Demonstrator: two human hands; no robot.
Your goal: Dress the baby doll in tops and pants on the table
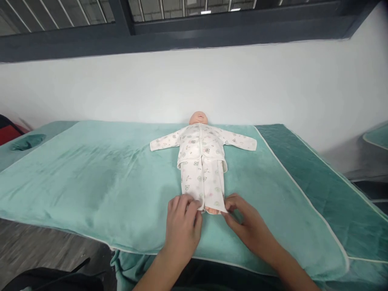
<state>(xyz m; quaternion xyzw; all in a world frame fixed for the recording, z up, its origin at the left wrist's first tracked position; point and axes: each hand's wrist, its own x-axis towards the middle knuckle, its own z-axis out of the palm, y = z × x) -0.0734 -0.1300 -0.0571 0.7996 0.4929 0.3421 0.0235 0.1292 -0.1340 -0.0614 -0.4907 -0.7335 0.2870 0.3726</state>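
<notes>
A baby doll point(198, 117) lies on its back, head toward the wall, dressed in a white printed long-sleeved top point(200, 141) with both sleeves spread out. Matching printed pants point(214, 182) cover its legs, and the doll's toes show at one cuff. My right hand point(242, 220) pinches the outer edge of the pants' right-hand cuff between thumb and fingers, pulling it to a point. My left hand point(183, 220) is closed over the left-hand cuff, its fingers bent on the fabric; the foot there is hidden.
The doll rests on a light green plush cover point(100, 173) over a bed with a darker green end point(303, 161). A face hole point(28, 142) is at the far left. Behind stand a white wall point(127, 85) and a dark window frame point(212, 34). A black item point(54, 279) sits below left.
</notes>
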